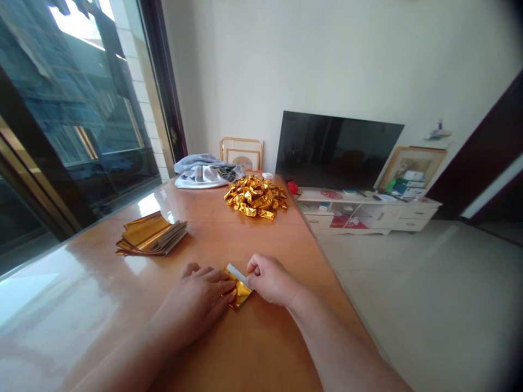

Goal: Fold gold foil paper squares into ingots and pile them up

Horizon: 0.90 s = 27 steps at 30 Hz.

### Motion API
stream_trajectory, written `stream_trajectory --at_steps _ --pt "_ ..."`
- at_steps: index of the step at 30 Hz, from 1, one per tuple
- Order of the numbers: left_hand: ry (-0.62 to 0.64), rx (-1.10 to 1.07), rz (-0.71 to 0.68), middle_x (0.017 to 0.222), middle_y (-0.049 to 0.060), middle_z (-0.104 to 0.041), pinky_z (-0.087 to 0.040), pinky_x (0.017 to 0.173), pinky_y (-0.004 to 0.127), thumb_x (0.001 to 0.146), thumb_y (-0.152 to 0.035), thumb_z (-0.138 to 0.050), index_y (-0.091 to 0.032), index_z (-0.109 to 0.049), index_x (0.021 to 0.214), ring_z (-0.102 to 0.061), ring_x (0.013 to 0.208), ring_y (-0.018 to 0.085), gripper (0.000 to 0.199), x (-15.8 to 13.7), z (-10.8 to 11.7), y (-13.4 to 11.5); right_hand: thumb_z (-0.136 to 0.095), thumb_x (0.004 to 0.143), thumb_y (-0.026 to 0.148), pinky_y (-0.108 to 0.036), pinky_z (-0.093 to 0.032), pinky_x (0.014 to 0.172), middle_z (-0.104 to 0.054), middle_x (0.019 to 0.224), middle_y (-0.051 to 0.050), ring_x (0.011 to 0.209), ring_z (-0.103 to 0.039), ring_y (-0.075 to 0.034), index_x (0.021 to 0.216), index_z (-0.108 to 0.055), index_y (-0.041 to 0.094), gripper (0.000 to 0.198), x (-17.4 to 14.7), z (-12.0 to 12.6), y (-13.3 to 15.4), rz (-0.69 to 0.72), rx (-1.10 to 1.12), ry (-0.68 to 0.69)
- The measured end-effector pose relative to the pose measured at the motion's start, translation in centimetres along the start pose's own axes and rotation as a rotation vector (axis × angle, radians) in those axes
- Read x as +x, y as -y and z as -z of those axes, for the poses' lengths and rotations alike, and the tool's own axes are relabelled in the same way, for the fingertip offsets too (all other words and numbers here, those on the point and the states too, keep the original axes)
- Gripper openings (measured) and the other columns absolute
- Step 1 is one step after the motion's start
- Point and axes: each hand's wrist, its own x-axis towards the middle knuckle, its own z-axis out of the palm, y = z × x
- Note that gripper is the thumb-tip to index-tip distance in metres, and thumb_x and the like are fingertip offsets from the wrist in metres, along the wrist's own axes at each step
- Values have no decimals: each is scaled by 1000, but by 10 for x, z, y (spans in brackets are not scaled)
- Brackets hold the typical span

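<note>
On the wooden table a small sheet of gold foil paper [242, 294] lies between my hands, with a pale strip along its far edge. My left hand [206, 296] rests flat on the sheet's left part, fingers stretched out, and covers some of it. At the sheet's right corner, my right hand [270, 279] pinches the edge between thumb and curled fingers. A stack of folded gold paper sheets [151, 234] sits to the left, beyond my left hand. Farther back there is a heap of folded gold paper pieces [256, 197].
The glossy table [212, 228] has its right edge close to my right forearm. Grey cloth [204, 171] lies at the far end near a framed picture [242, 155]. A television [337, 151] and a white cabinet [368, 215] stand beyond; a glass door [81, 109] is on the left.
</note>
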Motion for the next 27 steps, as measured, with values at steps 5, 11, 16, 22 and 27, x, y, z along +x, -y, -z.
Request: stream_trajectory --at_steps 5,11,16,22,27 --pt "4 -1 2 105 1 -75 -33 81 38 98 -35 -49 -33 -74 100 -63 93 21 25 1 4 -2 -65 73 15 -22 -30 53 -67 78 3 64 -53 -12 86 -63 23 16 0 1 2 -4 0 0" --pt "-7 -40 -20 103 2 -75 -37 86 37 99 -35 -46 -32 -75 100 -64 93 20 29 1 3 -1 -65 73 16 -22 -30 53 -67 77 3 64 -53 -12 86 -63 23 14 -3 5 7 -19 -5 8" --pt "-4 -38 -2 102 2 -76 -37 87 36 98 -36 -47 -33 -75 100 -66 91 20 28 1 1 1 -65 74 18 -22 -29 53 -67 78 3 64 -54 -12 85 -63 23 12 -4 5 8 -11 -12 16" --pt "6 -17 7 101 1 -76 -35 87 37 98 -36 -49 -33 -75 97 -66 90 20 26 0 2 1 -66 77 24 -22 -29 53 -66 79 2 66 -54 -13 85 -63 24 8 -3 3 2 17 -16 6" --pt "32 -2 14 105 0 -75 -32 87 39 99 -36 -48 -33 -73 100 -65 94 21 25 0 -1 2 -64 75 21 -22 -31 54 -67 79 2 66 -55 -13 85 -63 24 10 -3 5 6 6 -22 12"
